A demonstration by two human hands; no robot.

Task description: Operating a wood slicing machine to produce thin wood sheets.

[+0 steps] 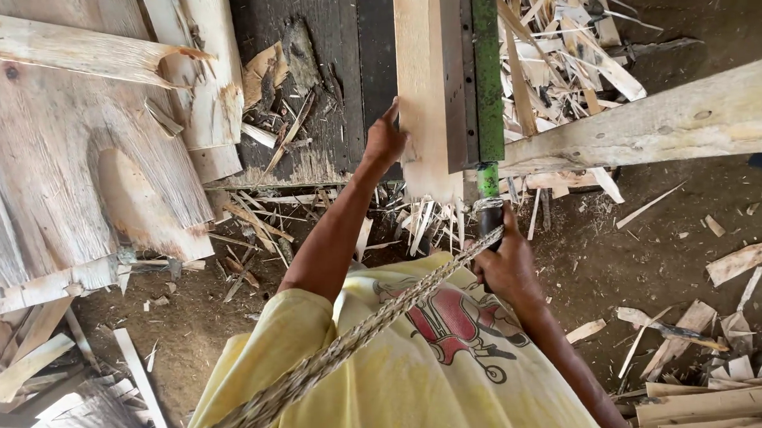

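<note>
View from the head, looking down the person's chest. The left hand (385, 140) lies with fingers spread flat against the left face of a pale upright plank (423, 89), thumb pointing up, apparently to steady the wood against sideways movement. The right hand (504, 265) is closed in a fist round the dark handle (490, 219) of a long green tool (487, 74), which runs along the plank's right edge, beside a dark strip; the firm wrap suggests a grip for pushing or pulling along the grain. A braided rope (368, 327) slants from the handle across the yellow shirt (409, 367), toward the lower left. A wide split board (71, 144) lies at the left. Splinters and offcuts (573, 43) litter the dirt floor (616, 264), densest past the plank's right edge. A rough beam (654, 122) crosses the upper right.
</note>
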